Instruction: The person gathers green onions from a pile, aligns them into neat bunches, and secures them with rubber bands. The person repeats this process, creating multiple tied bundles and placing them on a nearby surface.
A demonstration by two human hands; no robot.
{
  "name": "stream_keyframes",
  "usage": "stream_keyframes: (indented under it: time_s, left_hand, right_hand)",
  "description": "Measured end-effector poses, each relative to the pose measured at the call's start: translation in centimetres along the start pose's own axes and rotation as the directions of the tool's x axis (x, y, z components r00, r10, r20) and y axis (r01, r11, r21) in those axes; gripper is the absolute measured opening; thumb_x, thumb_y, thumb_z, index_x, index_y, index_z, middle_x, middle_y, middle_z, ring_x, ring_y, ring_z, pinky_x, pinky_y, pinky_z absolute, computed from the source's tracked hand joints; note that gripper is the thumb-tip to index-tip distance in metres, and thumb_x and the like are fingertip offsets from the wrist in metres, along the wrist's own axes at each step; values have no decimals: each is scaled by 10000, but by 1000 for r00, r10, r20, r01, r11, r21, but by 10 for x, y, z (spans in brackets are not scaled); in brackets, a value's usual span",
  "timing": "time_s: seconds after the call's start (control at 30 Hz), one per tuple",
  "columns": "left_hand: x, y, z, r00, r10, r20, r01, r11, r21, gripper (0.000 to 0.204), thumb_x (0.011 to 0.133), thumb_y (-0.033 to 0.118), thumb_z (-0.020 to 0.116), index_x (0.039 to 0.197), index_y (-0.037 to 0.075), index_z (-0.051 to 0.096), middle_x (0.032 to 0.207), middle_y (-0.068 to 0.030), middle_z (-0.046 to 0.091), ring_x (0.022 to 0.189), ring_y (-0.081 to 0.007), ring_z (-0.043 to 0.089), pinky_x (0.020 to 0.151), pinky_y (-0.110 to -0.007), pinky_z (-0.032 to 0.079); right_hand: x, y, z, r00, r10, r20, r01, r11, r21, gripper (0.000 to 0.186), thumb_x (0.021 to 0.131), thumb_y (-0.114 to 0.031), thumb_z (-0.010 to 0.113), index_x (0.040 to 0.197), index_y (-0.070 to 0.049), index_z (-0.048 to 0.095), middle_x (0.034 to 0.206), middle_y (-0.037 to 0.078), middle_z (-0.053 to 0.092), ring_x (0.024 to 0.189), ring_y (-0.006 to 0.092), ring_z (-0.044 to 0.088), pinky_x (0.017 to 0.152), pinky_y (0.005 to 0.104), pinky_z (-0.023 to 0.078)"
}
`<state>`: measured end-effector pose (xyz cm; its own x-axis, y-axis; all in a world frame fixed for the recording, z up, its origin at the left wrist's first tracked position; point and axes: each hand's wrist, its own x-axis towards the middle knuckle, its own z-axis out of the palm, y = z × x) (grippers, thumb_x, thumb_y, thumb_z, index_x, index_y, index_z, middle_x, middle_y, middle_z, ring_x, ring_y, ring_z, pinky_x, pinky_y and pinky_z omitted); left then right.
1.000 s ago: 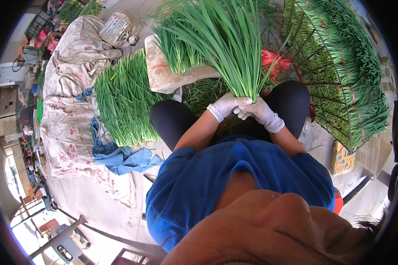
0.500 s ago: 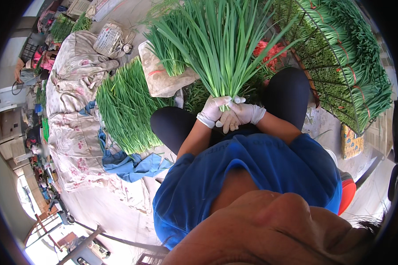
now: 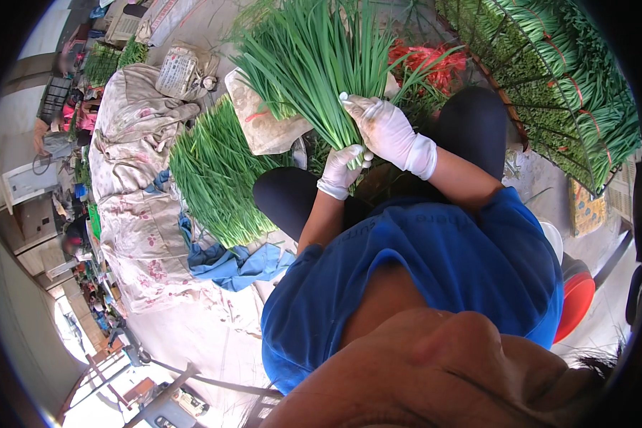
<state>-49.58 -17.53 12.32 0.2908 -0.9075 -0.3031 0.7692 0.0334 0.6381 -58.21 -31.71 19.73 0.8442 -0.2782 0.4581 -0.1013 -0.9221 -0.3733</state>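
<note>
R hand (image 3: 386, 132) up from stem ends to R side of leafy green bunch (image 3: 328, 78) since prev. frame; bunch now tilts L. L hand (image 3: 341, 170): fingers curled tight round stem ends, prob. keeping them together. R fingers bent across bunch, prob. steadying leaves; grip unclear. Leaves fan out beyond fingers.

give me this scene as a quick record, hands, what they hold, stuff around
left hand: white-gloved, gripping the base of a green bunch
right hand: white-gloved, against the bunch's right side, higher up
to the left: long greens in a pile, blue cloth
ahead: pale slab, red strands
to the right: stacked greens
</note>
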Motion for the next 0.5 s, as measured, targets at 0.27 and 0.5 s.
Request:
stream_keyframes:
  time_s: [0.27,0.5]
  left_hand:
    - [-11,0,0,997,-68,26,71,987,-145,506,727,198,650,1184,57,483,1015,-126,590,669,-161,543,545,-249,441]
    - [-11,3,-1,983,-24,182,65,973,-220,723,700,255,661,1308,-30,394,1208,-277,527,634,-142,557,491,-212,434]
  right_hand:
    - [1,12,2,998,-58,-14,58,996,63,486,800,-36,537,1280,-88,480,1099,111,617,861,280,618,745,352,511]
    - [5,51,-2,969,193,-153,-97,871,481,400,823,-12,618,1202,-76,508,1107,55,621,894,125,632,705,228,509]
